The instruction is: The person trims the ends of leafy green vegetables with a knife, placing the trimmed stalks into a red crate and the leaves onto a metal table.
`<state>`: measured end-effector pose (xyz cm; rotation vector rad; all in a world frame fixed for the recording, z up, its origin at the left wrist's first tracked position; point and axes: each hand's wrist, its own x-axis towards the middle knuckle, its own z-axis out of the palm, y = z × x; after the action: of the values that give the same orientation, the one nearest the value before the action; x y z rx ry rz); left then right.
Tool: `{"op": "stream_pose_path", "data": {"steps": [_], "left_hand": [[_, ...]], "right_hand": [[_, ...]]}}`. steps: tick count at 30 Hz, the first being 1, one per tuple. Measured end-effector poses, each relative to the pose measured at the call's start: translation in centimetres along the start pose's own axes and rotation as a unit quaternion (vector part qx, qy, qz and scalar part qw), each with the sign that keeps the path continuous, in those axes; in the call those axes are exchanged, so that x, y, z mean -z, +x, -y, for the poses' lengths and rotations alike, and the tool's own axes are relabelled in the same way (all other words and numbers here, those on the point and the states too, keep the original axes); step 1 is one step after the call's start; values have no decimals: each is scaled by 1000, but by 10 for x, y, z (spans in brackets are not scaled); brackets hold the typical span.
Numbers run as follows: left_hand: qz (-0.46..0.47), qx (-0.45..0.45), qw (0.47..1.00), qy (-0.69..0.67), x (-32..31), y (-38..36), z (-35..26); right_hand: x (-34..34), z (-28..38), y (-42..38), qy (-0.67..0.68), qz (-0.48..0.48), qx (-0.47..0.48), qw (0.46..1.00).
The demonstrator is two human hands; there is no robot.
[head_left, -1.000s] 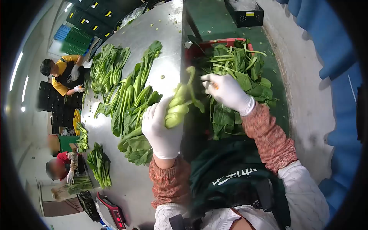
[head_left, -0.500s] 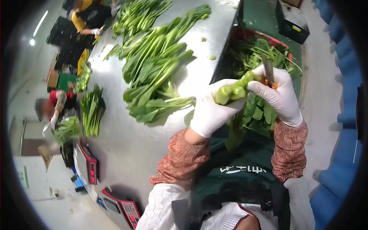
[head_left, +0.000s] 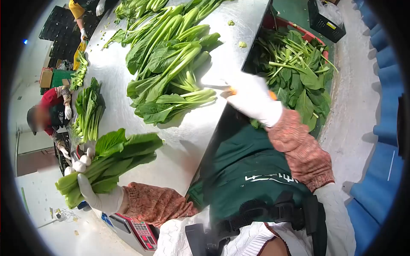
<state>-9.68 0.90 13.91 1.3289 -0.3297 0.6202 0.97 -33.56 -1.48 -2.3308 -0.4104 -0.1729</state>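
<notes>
My left hand (head_left: 96,194), in a white glove, is stretched out to the left with its fingers wrapped round a bunch of leafy greens (head_left: 121,160). The thick pale stems point left and the broad leaves lie to the right. White-gloved and somewhat blurred, my right hand (head_left: 254,98) is at the table edge, closed on a knife with an orange handle (head_left: 272,95). Its blade is mostly smeared or hidden. Just left of that hand, a large pile of leafy greens (head_left: 171,72) lies on the metal table (head_left: 171,147).
A red-rimmed basket (head_left: 314,38) full of loose leaves stands right of the table. Beyond it is a black crate (head_left: 326,21). Another bunch of greens (head_left: 89,111) lies at the far left, near a co-worker in red (head_left: 51,102). A red scale (head_left: 141,232) stands below my left forearm.
My left hand has carried the greens from in front of me far to the left. The right hand has moved left over the table edge, still with the knife.
</notes>
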Motion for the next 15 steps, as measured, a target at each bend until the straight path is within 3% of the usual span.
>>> {"op": "stream_pose_path", "data": {"steps": [2,5,8,9,10,12,15], "left_hand": [[-26,-22,997,67,-14,-1,0],[-33,-17,987,154,-18,-1,1],[-53,-8,982,179,-17,0,3],[-79,-13,979,188,-21,0,6],[-104,-20,975,197,-26,0,8],[-87,-28,968,232,-36,1,14],[-115,18,959,260,-57,-4,21]], "right_hand": [[-35,11,4,-47,70,43,996],[-68,10,8,-111,1,143,983],[-46,9,8,133,41,44,989],[-28,8,17,226,91,-4,970],[-21,10,19,440,63,-63,894],[22,10,17,460,76,-184,865],[41,-6,10,482,31,-222,847]]}}
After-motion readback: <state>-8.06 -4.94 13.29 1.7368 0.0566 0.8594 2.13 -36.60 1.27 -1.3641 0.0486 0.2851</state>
